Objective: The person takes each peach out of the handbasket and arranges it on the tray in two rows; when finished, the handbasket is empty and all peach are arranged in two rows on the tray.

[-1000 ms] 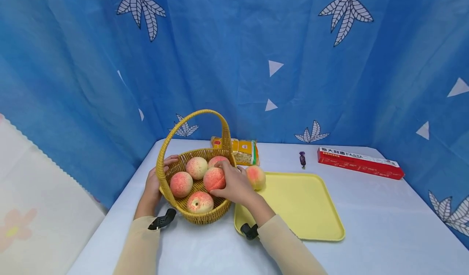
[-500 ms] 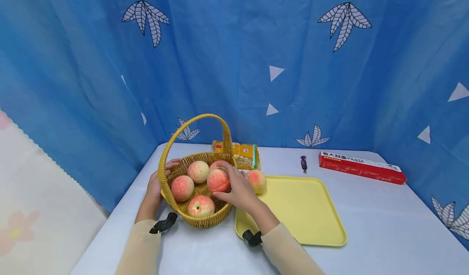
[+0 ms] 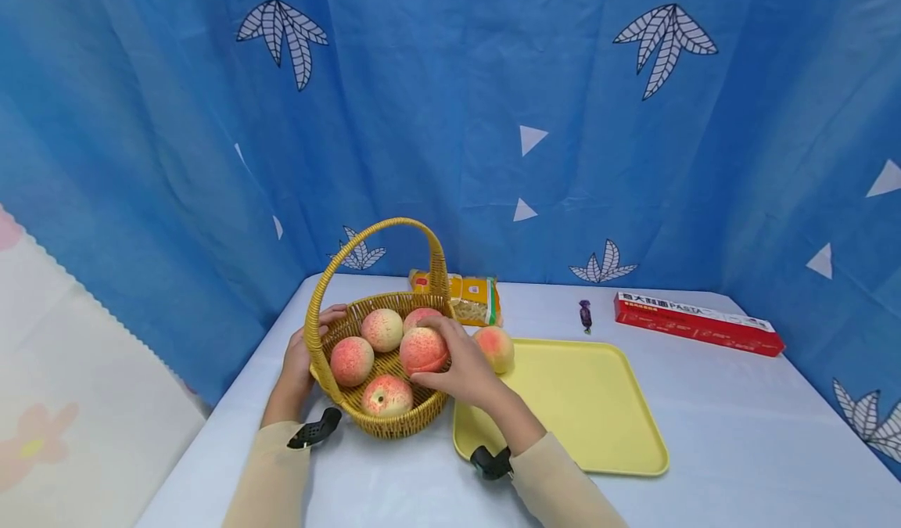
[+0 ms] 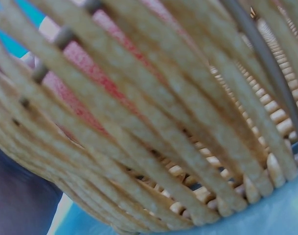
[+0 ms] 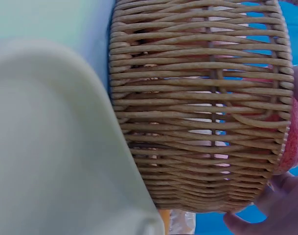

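A yellow wicker basket (image 3: pixel 394 428) with a tall handle stands on the left of the table, several peaches inside it. My right hand (image 3: pixel 466 365) grips a peach (image 3: pixel 424 350) at the basket's right side, thumb in front and fingers behind. In the right wrist view that peach (image 5: pixel 294 134) shows at the rim, beyond the woven wall. My left hand (image 3: pixel 294 362) holds the basket's left side, fingers over the rim; part of it is hidden by the handle. Other peaches, such as the front one (image 3: pixel 387 396) and the left one (image 3: pixel 352 361), lie on the basket floor.
A yellow tray (image 3: pixel 584 418) lies right of the basket, with another peach (image 3: pixel 496 348) at its back left corner. Behind are a bag of pasta (image 3: pixel 480 301), a purple wrapped candy (image 3: pixel 586 317) and a red pasta box (image 3: pixel 697 325). A blue curtain (image 3: pixel 450 160) hangs at the back.
The peach in my right hand has moved slightly to the right within the basket. My left hand stays at the basket's side. The head view has tipped up a little.
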`<state>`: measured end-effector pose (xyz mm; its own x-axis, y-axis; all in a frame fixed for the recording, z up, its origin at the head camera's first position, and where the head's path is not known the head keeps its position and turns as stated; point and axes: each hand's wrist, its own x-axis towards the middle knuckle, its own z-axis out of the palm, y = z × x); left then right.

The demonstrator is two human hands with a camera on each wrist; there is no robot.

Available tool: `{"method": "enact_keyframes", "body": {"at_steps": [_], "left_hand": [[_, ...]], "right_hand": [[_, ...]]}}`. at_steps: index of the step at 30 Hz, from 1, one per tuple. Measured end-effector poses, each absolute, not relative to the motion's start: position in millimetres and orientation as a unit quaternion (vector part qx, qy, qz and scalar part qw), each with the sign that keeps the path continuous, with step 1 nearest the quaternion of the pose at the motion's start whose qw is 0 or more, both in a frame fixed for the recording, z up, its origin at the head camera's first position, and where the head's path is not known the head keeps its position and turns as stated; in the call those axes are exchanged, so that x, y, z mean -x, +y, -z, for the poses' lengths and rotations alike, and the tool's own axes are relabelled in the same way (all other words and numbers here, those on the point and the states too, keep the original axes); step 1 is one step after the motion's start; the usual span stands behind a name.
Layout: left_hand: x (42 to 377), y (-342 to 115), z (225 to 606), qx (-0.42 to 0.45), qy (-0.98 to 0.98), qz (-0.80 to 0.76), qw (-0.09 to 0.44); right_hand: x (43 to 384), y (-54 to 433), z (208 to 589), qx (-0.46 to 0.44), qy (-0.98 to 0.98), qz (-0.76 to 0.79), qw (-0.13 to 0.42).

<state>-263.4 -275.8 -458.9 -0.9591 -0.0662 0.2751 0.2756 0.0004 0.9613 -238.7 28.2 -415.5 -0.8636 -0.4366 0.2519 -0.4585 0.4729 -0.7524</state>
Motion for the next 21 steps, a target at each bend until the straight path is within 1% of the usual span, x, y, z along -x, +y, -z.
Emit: {"method": "enact_keyframes", "body": {"at_steps": [6,9,14,18,21], "left_hand": [[264.2,-276.1,459.3,0.076,-0.695,0.705,0.119],[266.6,-277.5,459.3,0.077,-0.694,0.707,0.117],[266.8,-278.7,458.6,0.071,-0.687,0.714,0.114],[263.7,-277.4,457.8,0.072,-0.687,0.714,0.113],[262.3,-275.6,457.4,0.076,-0.687,0.714,0.114]], "right_hand": [[235.9,38.0,410.9,-0.255,-0.821,-0.511,-0.006],[235.7,44.3,407.8,-0.249,-0.81,-0.531,0.0],[235.5,56.1,403.6,-0.265,-0.787,-0.556,0.013],[232.6,67.5,400.7,-0.272,-0.773,-0.574,0.01],[230.6,77.9,400.1,-0.254,-0.77,-0.585,0.003]]}}
